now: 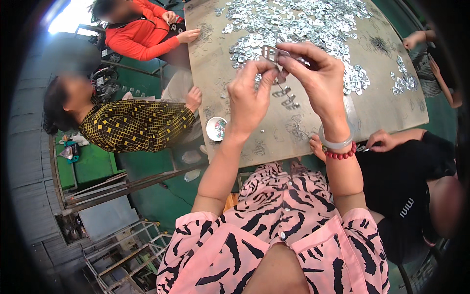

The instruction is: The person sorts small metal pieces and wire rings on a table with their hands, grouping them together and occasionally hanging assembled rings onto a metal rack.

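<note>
Above the near part of the table, both my hands are raised close together. My left hand point(248, 95) is closed, thumb and forefinger pinching the lower side of a small flat metal piece with slots, like a buckle point(269, 52). Thumb and fingers of my right hand point(316, 73) pinch the same buckle from its right side. Just below the fingertips, a few similar linked metal pieces point(289, 100) show; I cannot tell whether they hang from the buckle or lie on the table. Fingertips partly hide the buckle's lower edge.
Loose silver metal pieces point(289, 24) lie in a wide pile across the table point(391, 115). Small wire bits point(296, 128) are scattered near me. A white bowl point(211, 128) holds small coloured bits. Co-workers sit left, a person in black point(406, 181) close at my right, another far right.
</note>
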`<state>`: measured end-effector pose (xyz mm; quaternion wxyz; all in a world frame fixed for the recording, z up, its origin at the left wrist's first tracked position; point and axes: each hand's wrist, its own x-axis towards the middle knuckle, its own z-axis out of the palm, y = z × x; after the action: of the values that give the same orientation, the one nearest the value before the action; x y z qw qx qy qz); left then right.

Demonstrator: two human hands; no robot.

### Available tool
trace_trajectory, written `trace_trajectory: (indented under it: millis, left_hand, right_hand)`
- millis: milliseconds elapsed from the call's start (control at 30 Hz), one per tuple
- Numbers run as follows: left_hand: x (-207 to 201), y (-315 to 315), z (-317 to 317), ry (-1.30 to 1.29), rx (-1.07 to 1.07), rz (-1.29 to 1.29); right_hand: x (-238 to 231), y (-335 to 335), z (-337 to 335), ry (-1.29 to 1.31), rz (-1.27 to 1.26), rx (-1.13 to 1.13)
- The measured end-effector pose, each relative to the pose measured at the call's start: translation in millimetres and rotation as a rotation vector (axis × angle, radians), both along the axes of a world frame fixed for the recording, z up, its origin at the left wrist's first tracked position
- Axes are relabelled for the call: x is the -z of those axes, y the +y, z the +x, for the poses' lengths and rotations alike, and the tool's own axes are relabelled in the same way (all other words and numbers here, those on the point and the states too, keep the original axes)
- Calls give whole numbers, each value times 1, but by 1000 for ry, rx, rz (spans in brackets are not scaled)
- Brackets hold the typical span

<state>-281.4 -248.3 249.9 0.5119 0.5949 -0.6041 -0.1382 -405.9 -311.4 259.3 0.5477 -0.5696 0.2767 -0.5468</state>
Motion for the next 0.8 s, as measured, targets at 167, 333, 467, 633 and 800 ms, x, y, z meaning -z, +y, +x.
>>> trace_trajectory:
  millis: [167,333,467,633,800]
  left_hand:
    - [22,6,17,333,-5,-84]
    - [75,-5,107,152,-123,488]
    - [180,-25,129,-241,83,786]
    - [224,-10,119,-524,39,842]
    - [212,1,125,-597,60,721]
  right_hand:
    - [5,11,6,-169,243,-108]
    - [-28,32,12,-147,200,-14]
    - [-42,45,18,-210,168,34]
    - [-45,60,22,-156,192,135]
    - [-49,79,14,-165,157,189]
